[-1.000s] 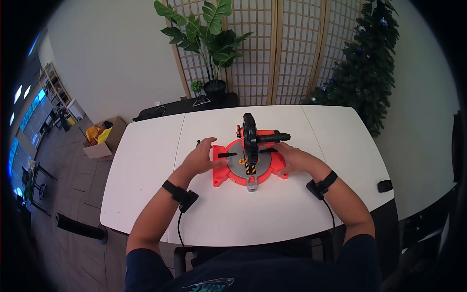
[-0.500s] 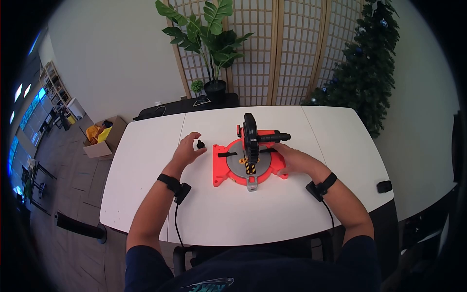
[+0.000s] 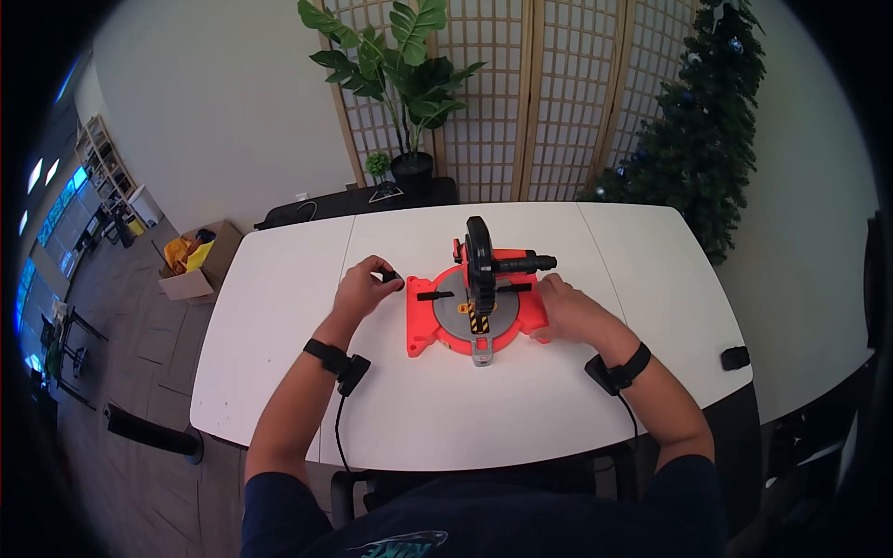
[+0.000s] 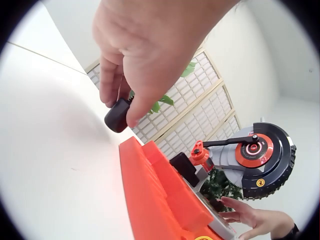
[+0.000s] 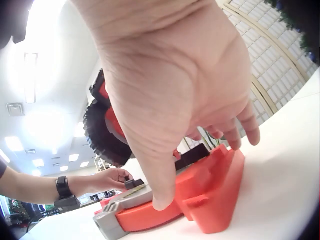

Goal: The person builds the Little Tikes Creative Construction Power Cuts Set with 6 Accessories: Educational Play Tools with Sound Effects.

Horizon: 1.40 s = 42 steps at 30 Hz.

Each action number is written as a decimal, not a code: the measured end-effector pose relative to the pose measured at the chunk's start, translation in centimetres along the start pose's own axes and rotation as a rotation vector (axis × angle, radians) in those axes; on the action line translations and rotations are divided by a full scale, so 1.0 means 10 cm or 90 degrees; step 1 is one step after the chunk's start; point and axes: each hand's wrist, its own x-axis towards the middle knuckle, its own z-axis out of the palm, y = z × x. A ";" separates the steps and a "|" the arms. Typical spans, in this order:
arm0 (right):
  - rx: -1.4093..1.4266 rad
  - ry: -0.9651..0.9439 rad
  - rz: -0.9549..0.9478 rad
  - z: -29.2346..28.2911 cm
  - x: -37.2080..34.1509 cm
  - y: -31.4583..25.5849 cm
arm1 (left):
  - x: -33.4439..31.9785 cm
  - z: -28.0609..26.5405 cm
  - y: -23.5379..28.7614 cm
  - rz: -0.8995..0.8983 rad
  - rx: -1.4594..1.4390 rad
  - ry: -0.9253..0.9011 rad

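A red and grey toy miter saw (image 3: 476,321) stands upright on the white table, its black blade guard (image 3: 479,265) raised over the round grey plate. Just left of its base, my left hand (image 3: 361,290) pinches a small black part (image 3: 389,276) between thumb and fingers; in the left wrist view this black part (image 4: 118,116) has a rounded end and is close to the tabletop. My right hand (image 3: 579,314) is at the base's right end, and in the right wrist view its fingers spread loosely over the red base (image 5: 215,185); contact is unclear.
A small black object (image 3: 735,356) lies near the right edge of the white table (image 3: 484,418). Behind stand a potted plant (image 3: 411,167), a lattice screen (image 3: 558,112) and a decorated tree (image 3: 693,149). A cardboard box (image 3: 216,260) is on the floor at left.
My left hand moved left from the saw's base to the small black part and now pinches it, shifted slightly right. My right hand has moved slightly right along the base.
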 end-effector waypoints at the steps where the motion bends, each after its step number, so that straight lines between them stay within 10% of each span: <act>1: -0.054 -0.049 0.024 -0.09 -0.02 -0.05 | -0.04 -0.04 0.11 -0.019 -0.014 -0.002; 7: 0.107 -0.273 0.033 -0.47 -0.10 -0.47 | -0.24 -0.12 0.43 0.060 -0.125 -0.158; 15: 0.390 -0.099 -0.122 -0.14 -0.17 -0.84 | -0.57 -0.01 0.86 0.287 -0.178 -0.355; 31: 0.339 -0.211 -0.076 -0.16 -0.16 -0.60 | -0.55 0.09 0.84 0.351 0.016 -0.354; 42: 0.299 -0.096 0.094 -0.03 -0.01 -0.12 | -0.27 -0.03 0.41 0.090 0.182 -0.341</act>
